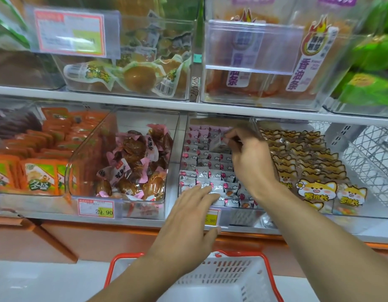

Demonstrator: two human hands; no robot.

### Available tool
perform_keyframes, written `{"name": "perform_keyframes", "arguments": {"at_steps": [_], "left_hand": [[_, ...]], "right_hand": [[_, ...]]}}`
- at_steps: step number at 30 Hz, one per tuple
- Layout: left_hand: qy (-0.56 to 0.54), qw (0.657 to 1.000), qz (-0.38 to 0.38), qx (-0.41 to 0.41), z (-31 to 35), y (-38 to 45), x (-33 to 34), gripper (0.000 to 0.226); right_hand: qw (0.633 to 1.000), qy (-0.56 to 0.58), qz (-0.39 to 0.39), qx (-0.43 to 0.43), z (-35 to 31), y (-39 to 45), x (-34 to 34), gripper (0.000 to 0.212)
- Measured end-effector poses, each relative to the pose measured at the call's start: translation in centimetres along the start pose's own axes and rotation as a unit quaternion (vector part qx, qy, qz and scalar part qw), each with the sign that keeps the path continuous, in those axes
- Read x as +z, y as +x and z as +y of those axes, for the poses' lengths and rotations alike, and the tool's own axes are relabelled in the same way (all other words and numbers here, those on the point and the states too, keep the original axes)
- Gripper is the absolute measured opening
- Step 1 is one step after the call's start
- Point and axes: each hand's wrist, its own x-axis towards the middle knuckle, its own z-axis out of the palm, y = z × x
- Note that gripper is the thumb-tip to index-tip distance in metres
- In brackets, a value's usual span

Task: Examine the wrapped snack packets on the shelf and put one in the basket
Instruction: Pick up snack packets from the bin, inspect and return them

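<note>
The right hand (251,162) is pinching one small packet (218,146) above its bin (182,149) for inspection; the left hand (188,219), fingers straight, is steadying the bin's front.

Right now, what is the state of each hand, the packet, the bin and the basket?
Right hand: pinches one packet, lifted over the bin.
Packet: held, tilted, above the rows.
Left hand: open, fingers flat on the bin's front packets.
Bin: full of packets in rows.
Basket: below the shelf, no packet visible inside.

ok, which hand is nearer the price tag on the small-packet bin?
Left. The left hand hangs just beside the price tag, partly covering it. The right hand is deeper in the bin, pinching a small packet.
</note>
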Motion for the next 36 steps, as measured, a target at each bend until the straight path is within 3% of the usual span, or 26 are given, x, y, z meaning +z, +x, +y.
{"name": "perform_keyframes", "arguments": {"at_steps": [5,10,19,29,32,36], "left_hand": [[0.003,1.0,-0.01,0.004,0.2,-0.2,-0.1,0.064],[0.003,1.0,-0.01,0.004,0.1,-0.2,-0.2,0.064],[0.013,1.0,-0.013,0.016,0.0,-0.3,-0.2,0.064],[0.034,0.999,-0.021,0.014,-0.1,-0.3,0.0,0.064],[0.03,0.999,-0.022,0.013,0.0,-0.3,-0.1,0.064],[0.029,0.999,-0.025,0.01,-0.1,-0.3,-0.2,0.065]], "right_hand": [[0.99,-0.137,-0.04,-0.011,-0.5,0.1,1.2,0.015],[0.972,-0.228,-0.055,0.001,-1.1,0.6,2.4,0.046],[0.976,-0.213,-0.033,0.04,-0.7,2.6,3.5,0.057],[0.963,-0.255,-0.032,0.083,-0.5,4.1,4.1,0.035],[0.95,-0.289,-0.084,0.086,-0.1,3.9,4.4,0.034],[0.96,-0.252,-0.113,0.046,-0.3,4.0,5.7,0.045]]}}
